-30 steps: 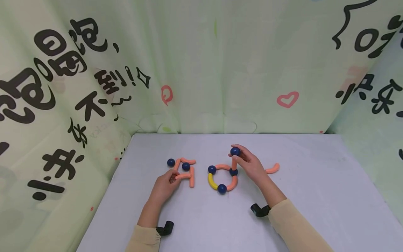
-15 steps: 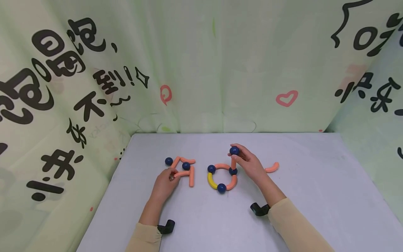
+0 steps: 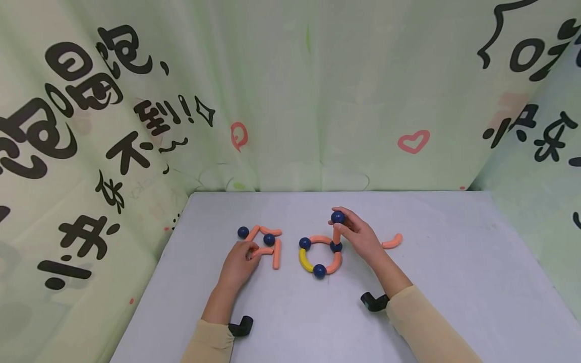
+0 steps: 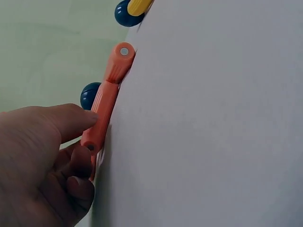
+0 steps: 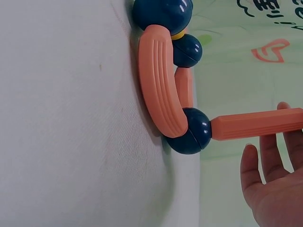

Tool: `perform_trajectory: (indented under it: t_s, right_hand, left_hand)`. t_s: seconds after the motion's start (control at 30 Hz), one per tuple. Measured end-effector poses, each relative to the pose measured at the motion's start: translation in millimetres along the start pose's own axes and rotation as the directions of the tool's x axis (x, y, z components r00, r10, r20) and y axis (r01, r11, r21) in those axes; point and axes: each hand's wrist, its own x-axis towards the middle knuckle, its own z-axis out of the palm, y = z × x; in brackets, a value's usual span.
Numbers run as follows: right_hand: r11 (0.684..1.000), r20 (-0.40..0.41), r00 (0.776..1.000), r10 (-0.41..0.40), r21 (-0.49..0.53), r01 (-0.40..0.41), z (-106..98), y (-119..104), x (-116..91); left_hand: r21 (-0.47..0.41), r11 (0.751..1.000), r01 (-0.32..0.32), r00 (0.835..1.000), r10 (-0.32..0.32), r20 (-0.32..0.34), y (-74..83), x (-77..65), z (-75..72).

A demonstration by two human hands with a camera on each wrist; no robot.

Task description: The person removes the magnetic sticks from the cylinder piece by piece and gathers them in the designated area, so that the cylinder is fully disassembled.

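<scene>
My left hand (image 3: 238,263) pinches a curved orange magnetic rod (image 3: 263,250) low over the table; in the left wrist view the thumb (image 4: 78,120) lies along the rod. Beside it are a straight orange rod (image 3: 277,255) and a blue ball (image 3: 269,239). My right hand (image 3: 358,234) grips a blue ball (image 3: 338,217) atop an upright orange rod (image 3: 337,236). That rod stands on a blue ball (image 5: 189,131) of a flat ring, made of curved orange rods (image 5: 158,80), a curved yellow rod (image 3: 304,260) and blue balls. In the right wrist view the gripped ball is out of frame.
Behind the left hand lie another blue ball (image 3: 243,232), a slanting orange rod (image 3: 252,233) and a curved orange one (image 3: 271,232). A loose curved orange rod (image 3: 393,242) rests right of the right wrist. A printed curtain (image 3: 290,101) hangs along the white table's (image 3: 431,242) back edge.
My left hand has shifted slightly toward the back, and the curved rod in its fingers has moved a little with it. The right hand and the ring hold still.
</scene>
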Motion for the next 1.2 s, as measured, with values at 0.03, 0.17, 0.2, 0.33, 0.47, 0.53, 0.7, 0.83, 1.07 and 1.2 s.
perform_trajectory:
  t_s: [0.03,0.17,0.2,0.33,0.47,0.53,0.7,0.83,1.07,1.2]
  right_hand:
    - [1.000,0.000,1.000,-0.001,-0.002,0.001,0,0,0]
    - [1.000,-0.004,1.000,-0.002,-0.009,0.002,0,8,3]
    - [1.000,-0.005,1.000,-0.001,-0.008,0.001,0,12,5]
    - [1.000,-0.017,1.000,0.001,-0.006,-0.001,-1,33,14]
    - [1.000,-0.028,1.000,-0.009,-0.025,0.008,-1,36,15]
    - [0.999,-0.035,0.999,-0.011,-0.036,0.009,-1,36,15]
    - [0.995,-0.066,0.998,-0.024,-0.099,0.017,-2,34,14]
    - [0.990,-0.084,0.996,-0.021,-0.138,0.009,-3,32,12]
    - [0.998,-0.058,0.998,0.026,-0.062,-0.029,-4,30,12]
    - [1.000,-0.022,1.000,0.018,0.014,-0.017,-4,30,12]
  left_hand:
    - [0.012,1.000,-0.006,1.000,0.006,-0.001,1.4,0.1,-0.2]
    - [0.001,1.000,-0.018,1.000,0.018,0.004,14.5,1.5,-2.6]
    - [-0.009,1.000,-0.025,1.000,0.025,0.005,19.5,2.0,-3.0]
    - [-0.067,0.995,-0.073,0.997,0.075,0.031,40.5,5.2,-2.4]
    - [-0.072,0.983,-0.167,0.983,0.172,0.068,62.5,10.3,2.9]
    - [-0.080,0.977,-0.199,0.974,0.207,0.094,73.5,13.2,6.2]
    - [-0.078,0.976,-0.204,0.955,0.216,0.203,96.4,20.8,15.3]
    - [-0.043,0.987,-0.154,0.948,0.160,0.273,107.3,27.2,25.4]
    - [-0.011,0.993,-0.118,0.942,0.115,0.315,113.7,34.1,43.3]
    - [0.030,0.990,-0.137,0.942,0.121,0.313,113.3,34.1,50.5]
